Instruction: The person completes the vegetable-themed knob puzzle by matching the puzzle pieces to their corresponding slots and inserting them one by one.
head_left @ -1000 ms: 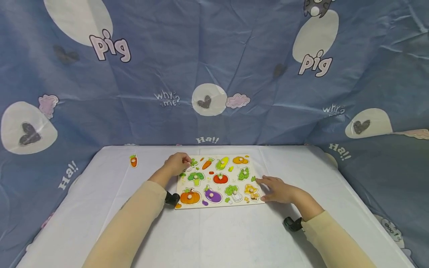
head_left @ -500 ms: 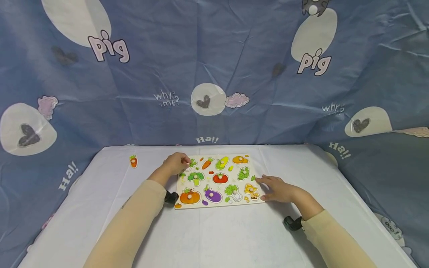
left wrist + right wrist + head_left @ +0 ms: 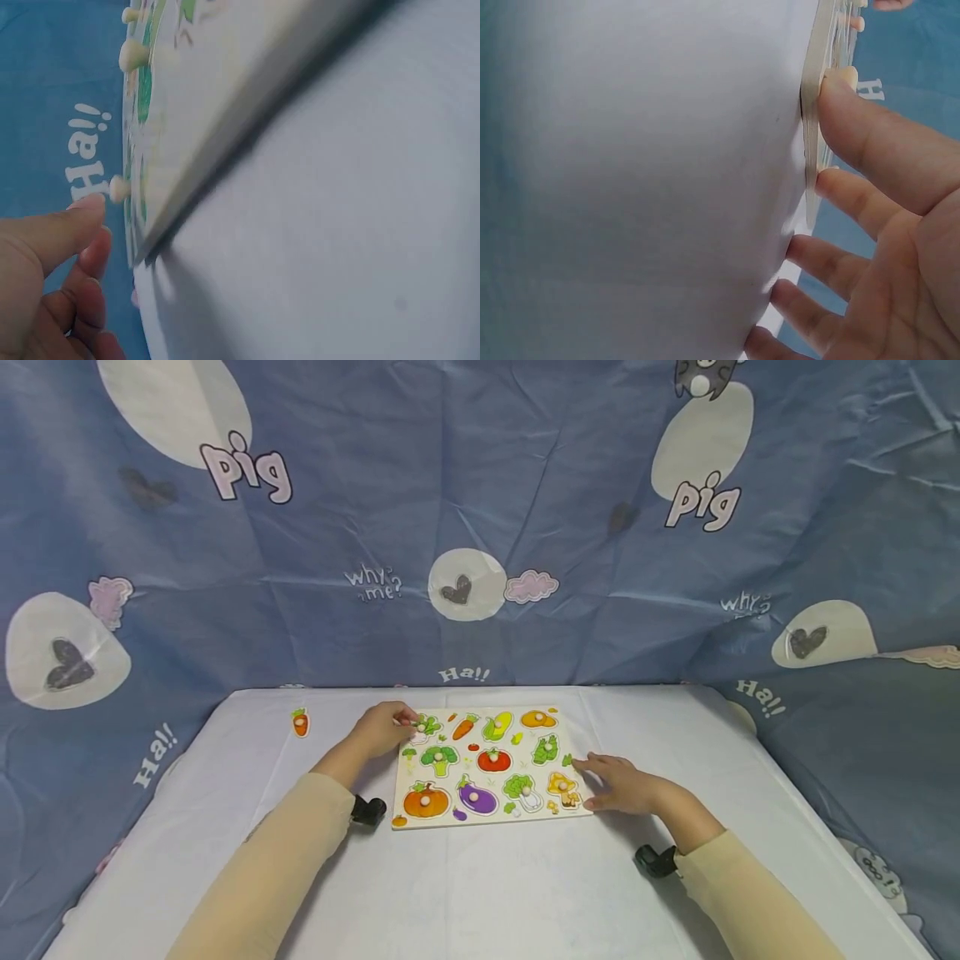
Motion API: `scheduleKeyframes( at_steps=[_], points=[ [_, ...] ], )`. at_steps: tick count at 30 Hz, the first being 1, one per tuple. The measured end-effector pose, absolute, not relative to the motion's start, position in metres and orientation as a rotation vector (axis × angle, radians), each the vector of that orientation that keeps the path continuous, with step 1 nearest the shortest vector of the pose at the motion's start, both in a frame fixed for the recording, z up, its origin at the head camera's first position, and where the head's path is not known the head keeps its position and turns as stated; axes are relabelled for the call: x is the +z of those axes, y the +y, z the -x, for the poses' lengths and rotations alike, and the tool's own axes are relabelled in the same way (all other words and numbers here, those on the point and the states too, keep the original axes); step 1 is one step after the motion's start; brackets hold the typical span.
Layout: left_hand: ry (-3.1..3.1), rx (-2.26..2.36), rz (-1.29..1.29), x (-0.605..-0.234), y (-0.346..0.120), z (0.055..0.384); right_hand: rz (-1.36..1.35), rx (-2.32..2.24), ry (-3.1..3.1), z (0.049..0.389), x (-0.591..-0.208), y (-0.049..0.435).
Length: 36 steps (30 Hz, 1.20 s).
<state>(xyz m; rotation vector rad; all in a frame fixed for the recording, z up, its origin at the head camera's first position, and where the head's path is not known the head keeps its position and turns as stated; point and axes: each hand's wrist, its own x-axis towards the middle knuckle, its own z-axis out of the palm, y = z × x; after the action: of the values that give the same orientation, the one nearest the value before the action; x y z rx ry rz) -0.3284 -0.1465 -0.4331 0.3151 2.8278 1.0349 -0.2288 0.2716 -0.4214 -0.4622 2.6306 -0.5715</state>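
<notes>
A wooden vegetable knob puzzle board (image 3: 521, 750) lies on the white table. At its far left corner my left hand (image 3: 384, 728) is beside a green-leaved piece (image 3: 429, 723), with thumb and fingertips just short of its knob. The left wrist view shows a thumb (image 3: 88, 214) close to the wooden knob (image 3: 118, 189), nothing between the fingers. My right hand (image 3: 618, 783) rests at the board's right edge with fingers spread. In the right wrist view, the thumb (image 3: 855, 124) and index finger touch the board's edge, while the other fingertips rest on the cloth.
A loose carrot piece (image 3: 300, 722) lies on the table (image 3: 480, 893) left of the board. Pumpkin (image 3: 425, 800), eggplant (image 3: 477, 797) and tomato (image 3: 493, 760) pieces sit among several others in the board. A blue printed curtain (image 3: 480, 510) hangs behind the table.
My left hand has drawn back a little to the left, leaving the knob of the green-leaved piece, which now shows lying in the board. The right hand has stayed in place.
</notes>
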Motion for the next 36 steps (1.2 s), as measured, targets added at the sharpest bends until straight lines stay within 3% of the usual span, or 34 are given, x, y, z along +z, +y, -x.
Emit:
scheduleKeyframes(
  at_steps=[6,19,36],
  points=[
    [2.906,1.022,-0.355,-0.425,-0.176,0.322,0.457,-0.545,2.641,0.228,-0.42,0.271],
    [2.981,1.071,-0.197,-0.407,-0.245,0.312,0.465,-0.544,2.641,0.23,-0.421,0.269],
    [2.953,1.138,0.129,-0.428,-0.288,0.316,0.457,-0.554,2.635,0.231,-0.425,0.272]
  ],
)
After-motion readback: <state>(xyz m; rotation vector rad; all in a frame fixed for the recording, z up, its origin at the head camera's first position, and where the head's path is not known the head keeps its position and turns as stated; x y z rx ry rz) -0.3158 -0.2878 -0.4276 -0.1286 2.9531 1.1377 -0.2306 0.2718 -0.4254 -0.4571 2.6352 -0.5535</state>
